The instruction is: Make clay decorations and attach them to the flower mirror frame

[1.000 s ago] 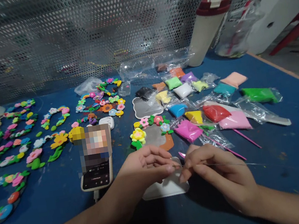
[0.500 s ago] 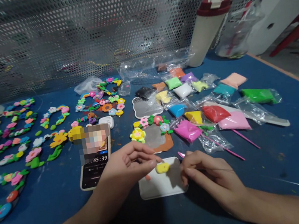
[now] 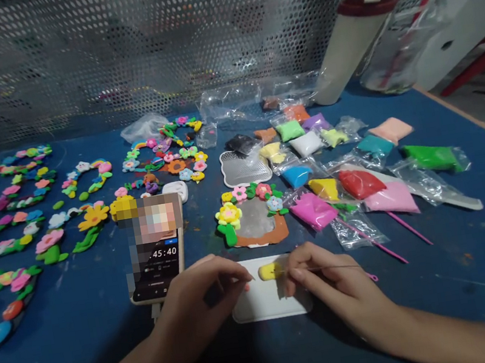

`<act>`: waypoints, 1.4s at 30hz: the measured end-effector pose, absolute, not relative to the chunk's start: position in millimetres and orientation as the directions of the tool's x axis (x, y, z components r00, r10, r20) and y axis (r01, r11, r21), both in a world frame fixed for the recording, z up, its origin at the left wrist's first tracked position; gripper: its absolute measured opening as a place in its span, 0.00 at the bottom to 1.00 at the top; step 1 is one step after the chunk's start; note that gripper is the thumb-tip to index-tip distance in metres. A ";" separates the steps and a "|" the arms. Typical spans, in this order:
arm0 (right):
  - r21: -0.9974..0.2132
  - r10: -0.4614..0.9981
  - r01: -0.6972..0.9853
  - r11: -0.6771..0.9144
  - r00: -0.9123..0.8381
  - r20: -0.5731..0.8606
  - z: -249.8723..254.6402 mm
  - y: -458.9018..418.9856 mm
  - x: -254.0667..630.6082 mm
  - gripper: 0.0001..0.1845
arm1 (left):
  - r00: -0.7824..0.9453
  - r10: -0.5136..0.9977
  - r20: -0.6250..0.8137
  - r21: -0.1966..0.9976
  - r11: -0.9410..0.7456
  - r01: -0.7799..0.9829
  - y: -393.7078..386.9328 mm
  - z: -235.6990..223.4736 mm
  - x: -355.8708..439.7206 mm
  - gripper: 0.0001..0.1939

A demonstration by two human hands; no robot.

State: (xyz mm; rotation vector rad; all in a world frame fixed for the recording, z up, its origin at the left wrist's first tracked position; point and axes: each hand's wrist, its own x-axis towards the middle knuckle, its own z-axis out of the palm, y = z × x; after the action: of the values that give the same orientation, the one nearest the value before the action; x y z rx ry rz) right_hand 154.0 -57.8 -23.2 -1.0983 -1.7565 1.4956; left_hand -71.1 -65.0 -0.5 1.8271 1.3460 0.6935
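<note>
Right hand (image 3: 337, 295) pinches a thin wire (image 3: 334, 267) beside a smooth yellow clay lump (image 3: 269, 271) on a white mat (image 3: 262, 304); left hand (image 3: 197, 302) curls near, its hold unclear

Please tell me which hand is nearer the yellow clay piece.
Right hand, just right of the yellow clay piece; the left hand is further off, to its left.

Two hands (image 3: 327, 284), one wire (image 3: 334, 267), one clay lump (image 3: 269, 271), one phone (image 3: 160, 274)
</note>
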 end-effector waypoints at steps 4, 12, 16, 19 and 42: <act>-0.971 0.863 0.236 0.034 -0.497 -0.091 -22.7 -58.2 153.7 0.13 | 0.314 0.949 0.024 0.809 -0.203 0.551 -65.4 -4.6 -71.5 0.06; -0.965 0.864 0.259 0.043 -0.494 -0.094 -23.2 -56.2 154.3 0.14 | 0.318 0.946 0.055 0.798 -0.233 0.556 -66.1 -8.4 -72.3 0.06; -0.964 0.865 0.262 0.042 -0.493 -0.096 -24.5 -55.7 153.5 0.14 | 0.321 0.944 0.071 0.797 -0.248 0.551 -66.2 -9.1 -72.0 0.06; -0.959 0.865 0.280 0.042 -0.491 -0.106 -24.0 -55.2 153.1 0.14 | 0.329 0.941 0.074 0.787 -0.258 0.561 -66.7 -10.0 -71.7 0.06; -0.968 0.860 0.250 0.031 -0.500 -0.102 -22.4 -54.6 153.1 0.13 | 0.397 0.884 0.246 0.702 -0.445 0.556 -66.8 -11.7 -69.3 0.08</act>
State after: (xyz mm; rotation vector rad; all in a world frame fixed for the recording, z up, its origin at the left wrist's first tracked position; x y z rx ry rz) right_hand 153.1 -54.6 -22.4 -1.1250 -1.7847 1.4965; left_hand -69.3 -66.8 -11.7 2.1390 1.2274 0.8316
